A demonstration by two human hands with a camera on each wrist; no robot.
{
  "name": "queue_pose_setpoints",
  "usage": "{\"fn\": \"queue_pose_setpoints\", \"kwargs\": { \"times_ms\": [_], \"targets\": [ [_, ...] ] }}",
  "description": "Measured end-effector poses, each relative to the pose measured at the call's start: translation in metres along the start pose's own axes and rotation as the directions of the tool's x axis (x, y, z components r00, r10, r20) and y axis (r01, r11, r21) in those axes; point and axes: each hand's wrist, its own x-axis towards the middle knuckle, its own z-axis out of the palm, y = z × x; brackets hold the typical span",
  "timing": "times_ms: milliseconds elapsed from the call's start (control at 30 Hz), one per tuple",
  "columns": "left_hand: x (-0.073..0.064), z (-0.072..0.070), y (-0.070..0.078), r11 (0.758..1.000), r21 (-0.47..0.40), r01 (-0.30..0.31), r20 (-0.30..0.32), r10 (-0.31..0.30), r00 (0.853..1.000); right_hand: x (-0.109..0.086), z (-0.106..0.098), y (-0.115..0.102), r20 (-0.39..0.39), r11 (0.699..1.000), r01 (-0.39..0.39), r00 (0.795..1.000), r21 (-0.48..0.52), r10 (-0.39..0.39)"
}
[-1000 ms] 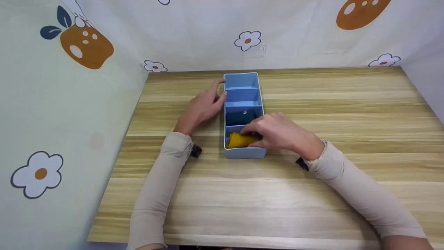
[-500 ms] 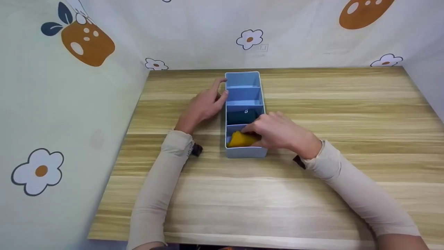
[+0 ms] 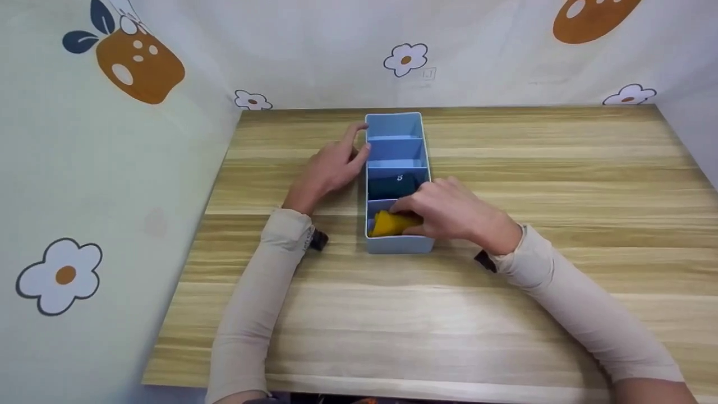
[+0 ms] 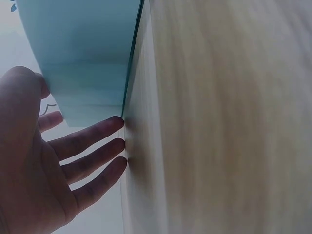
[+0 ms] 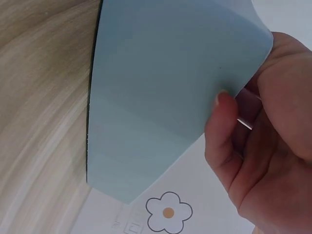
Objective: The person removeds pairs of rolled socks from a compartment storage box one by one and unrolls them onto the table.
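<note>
A long light-blue box (image 3: 398, 245) with a row of compartments stands on the table, one end facing me. Its nearest compartment holds a folded yellow cloth (image 3: 387, 223), which my right hand (image 3: 457, 210) pinches between thumb and fingers, its fingertips partly hidden inside. In the right wrist view, one finger (image 5: 223, 117) hangs outside the box's wall. My left hand (image 3: 334, 164) touches the left rim near the far end with thumb and index finger. The left wrist view shows its other fingers (image 4: 92, 163) spread, tips at the tabletop. A folded dark green cloth (image 3: 387, 186) fills the second compartment.
The two far compartments (image 3: 395, 154) show bare blue walls and floors. The wood-grain table (image 3: 561, 185) stretches out on both sides of the box. A patterned curtain (image 3: 482, 67) hangs behind the table and along its left side.
The yellow cloth has shifted slightly in its compartment under my right hand. My left hand keeps its place at the rim. The whole view has drifted a little.
</note>
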Motion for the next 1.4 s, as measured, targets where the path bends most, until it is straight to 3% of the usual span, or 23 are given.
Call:
{"fn": "queue_pose_setpoints", "kwargs": {
  "times_ms": [700, 1033, 1300, 1333, 1400],
  "targets": [
    [0.002, -0.003, 0.003, 0.999, 0.019, -0.047, -0.012, 0.047, 0.999, -0.015, -0.008, -0.001, -0.205, 0.996, 0.089, 0.975, -0.002, -0.088],
    [0.003, -0.002, 0.001, 1.000, 0.008, -0.024, 0.007, 0.024, 1.000, -0.017, -0.009, 0.008, -0.210, 0.995, 0.075, 0.976, 0.062, -0.060],
    [0.002, 0.000, -0.002, 0.998, 0.004, -0.055, -0.020, 0.055, 0.998, -0.017, -0.008, 0.010, -0.220, 0.994, 0.070, 0.974, 0.089, -0.049],
    [0.009, 0.002, -0.010, 0.998, -0.017, -0.064, -0.006, 0.064, 0.998, -0.017, -0.009, 0.011, -0.216, 0.993, 0.063, 0.976, 0.097, -0.041],
    [0.010, 0.002, -0.011, 0.998, -0.013, -0.064, -0.001, 0.064, 0.998, -0.017, -0.010, 0.011, -0.201, 0.992, 0.046, 0.979, 0.116, -0.022]
  ]
}}
